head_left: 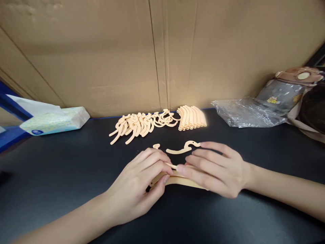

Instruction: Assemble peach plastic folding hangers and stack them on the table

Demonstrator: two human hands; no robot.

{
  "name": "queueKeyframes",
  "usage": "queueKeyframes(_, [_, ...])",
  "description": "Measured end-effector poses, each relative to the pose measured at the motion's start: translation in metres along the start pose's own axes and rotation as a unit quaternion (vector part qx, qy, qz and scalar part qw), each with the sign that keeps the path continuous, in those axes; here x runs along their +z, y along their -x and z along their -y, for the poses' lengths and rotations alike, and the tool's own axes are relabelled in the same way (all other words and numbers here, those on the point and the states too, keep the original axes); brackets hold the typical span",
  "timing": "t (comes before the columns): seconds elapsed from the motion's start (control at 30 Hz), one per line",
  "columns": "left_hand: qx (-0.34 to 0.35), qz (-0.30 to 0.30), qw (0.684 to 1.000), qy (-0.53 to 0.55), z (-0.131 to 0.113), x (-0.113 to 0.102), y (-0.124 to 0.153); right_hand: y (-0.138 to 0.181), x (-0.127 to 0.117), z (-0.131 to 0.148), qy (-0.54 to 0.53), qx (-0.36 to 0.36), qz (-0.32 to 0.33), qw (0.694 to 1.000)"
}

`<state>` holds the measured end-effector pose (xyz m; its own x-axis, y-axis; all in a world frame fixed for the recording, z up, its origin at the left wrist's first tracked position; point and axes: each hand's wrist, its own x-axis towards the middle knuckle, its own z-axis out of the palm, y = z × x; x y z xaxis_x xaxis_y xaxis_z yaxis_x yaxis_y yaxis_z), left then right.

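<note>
Low over the black table, my left hand is closed, thumb and fingers pinching a long curved cream piece with a small hole near its left end. My right hand is closed on the same piece's right part, its thumb by a thin cream strip between the hands. My fingers partly hide how these parts fit together. Just beyond lies a loose curved cream arm with a hooked end, near my right index fingertip. A small cream knobbed part shows behind my left knuckles.
Farther back lie a pile of cream curved arms, several cream hooks and a stack of curved hollow cream pieces. A tissue pack is at left. Clear plastic bag and lidded bottle are at right; cardboard stands behind.
</note>
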<state>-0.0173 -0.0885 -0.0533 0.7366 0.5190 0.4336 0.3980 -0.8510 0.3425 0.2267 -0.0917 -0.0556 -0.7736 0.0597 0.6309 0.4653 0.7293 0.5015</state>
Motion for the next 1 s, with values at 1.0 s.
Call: queueKeyframes(1.0, [0.046, 0.023, 0.994, -0.096, 0.016, 0.003, 0.000, 0.008, 0.021, -0.013, -0.192, 0.326, 0.108, 0.919])
